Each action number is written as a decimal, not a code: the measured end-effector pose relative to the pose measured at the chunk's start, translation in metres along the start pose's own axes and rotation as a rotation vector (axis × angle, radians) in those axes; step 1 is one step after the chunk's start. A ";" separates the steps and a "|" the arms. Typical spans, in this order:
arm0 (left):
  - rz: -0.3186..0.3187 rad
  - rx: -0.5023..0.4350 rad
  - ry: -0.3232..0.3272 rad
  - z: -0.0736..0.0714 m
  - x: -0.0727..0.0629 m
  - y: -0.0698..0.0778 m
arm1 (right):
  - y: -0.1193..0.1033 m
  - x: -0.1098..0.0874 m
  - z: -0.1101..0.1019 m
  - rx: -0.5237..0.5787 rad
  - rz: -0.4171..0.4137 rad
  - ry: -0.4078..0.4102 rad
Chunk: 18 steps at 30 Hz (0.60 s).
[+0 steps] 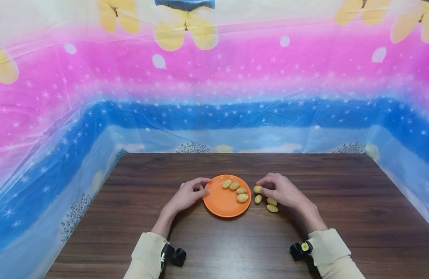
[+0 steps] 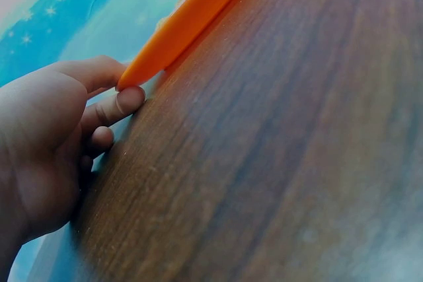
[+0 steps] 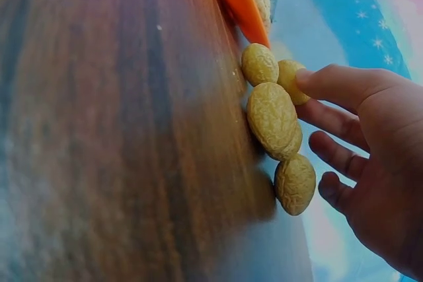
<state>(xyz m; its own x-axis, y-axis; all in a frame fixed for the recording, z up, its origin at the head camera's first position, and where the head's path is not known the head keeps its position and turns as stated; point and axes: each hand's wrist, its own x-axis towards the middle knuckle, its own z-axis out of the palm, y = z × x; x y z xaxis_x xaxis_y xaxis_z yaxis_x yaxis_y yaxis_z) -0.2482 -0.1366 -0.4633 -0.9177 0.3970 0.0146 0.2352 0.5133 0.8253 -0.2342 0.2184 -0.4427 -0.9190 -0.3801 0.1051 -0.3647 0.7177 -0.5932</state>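
An orange plate (image 1: 217,203) lies on the table with several small, wrinkled yellow potatoes (image 1: 242,198) along its right side. My left hand (image 1: 188,193) pinches the plate's left rim between thumb and fingers; the left wrist view shows the rim (image 2: 165,41) edge-on. Just right of the plate, my right hand (image 1: 285,190) holds a small potato (image 3: 291,82) between thumb and fingertips, its other fingers loosely bent. Close to that hand, a few more potatoes sit on the table: one (image 1: 257,199) near the plate, another (image 1: 272,208) nearer me, one partly covered by the hand.
The dark wood-grain table (image 1: 137,232) reaches back to a pink and blue patterned cloth (image 1: 235,77) hung around its sides. A small black camera (image 1: 174,255) is strapped to the left wrist, and a second camera (image 1: 299,251) to the right.
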 end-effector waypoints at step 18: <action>-0.002 0.000 -0.007 0.000 0.000 -0.001 | -0.006 -0.002 -0.004 -0.010 -0.086 0.028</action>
<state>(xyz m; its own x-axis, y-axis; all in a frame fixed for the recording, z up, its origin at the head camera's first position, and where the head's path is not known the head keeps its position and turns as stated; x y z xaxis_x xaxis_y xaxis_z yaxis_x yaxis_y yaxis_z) -0.2489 -0.1370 -0.4646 -0.9161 0.4009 0.0090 0.2333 0.5144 0.8252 -0.2309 0.2169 -0.4360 -0.8880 -0.4243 0.1773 -0.4437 0.6891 -0.5730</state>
